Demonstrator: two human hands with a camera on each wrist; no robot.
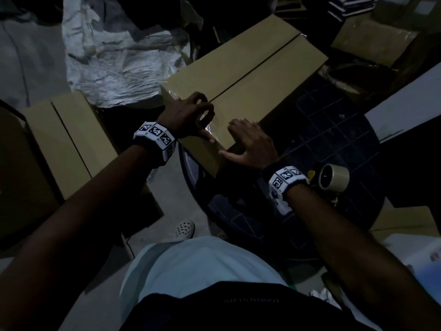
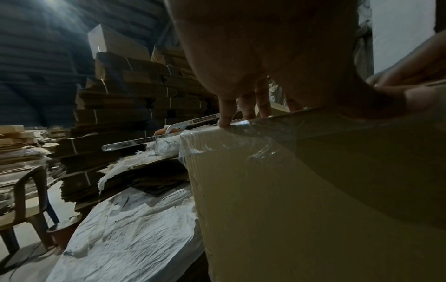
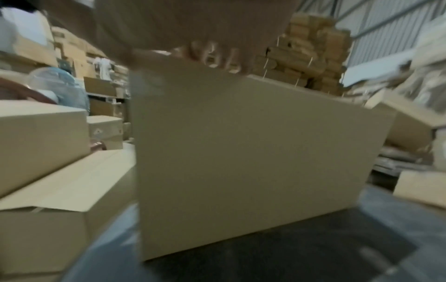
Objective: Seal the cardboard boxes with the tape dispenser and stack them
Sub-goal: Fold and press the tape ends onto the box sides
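A long cardboard box [image 1: 250, 68] lies on a dark round table [image 1: 334, 130], with a dark seam running along its top. Clear tape [image 1: 210, 130] wraps over its near end and shows crinkled on the box's edge [image 2: 241, 139]. My left hand [image 1: 191, 113] grips that near top edge, its curled fingers [image 2: 226, 114] on top and the thumb on the taped end face. Beside it, my right hand [image 1: 250, 142] rests flat on the near corner, fingers spread and thumb down the side. The tape dispenser [image 1: 333, 177] with its roll lies on the table behind my right wrist, touched by neither hand.
Another closed box [image 1: 69, 139] stands low at the left. A crumpled white sheet [image 1: 119, 56] lies beyond the left hand. More boxes [image 1: 372, 41] sit at the back right. Bundles of flat cardboard [image 2: 125, 99] and a plastic chair [image 2: 21, 200] stand further off.
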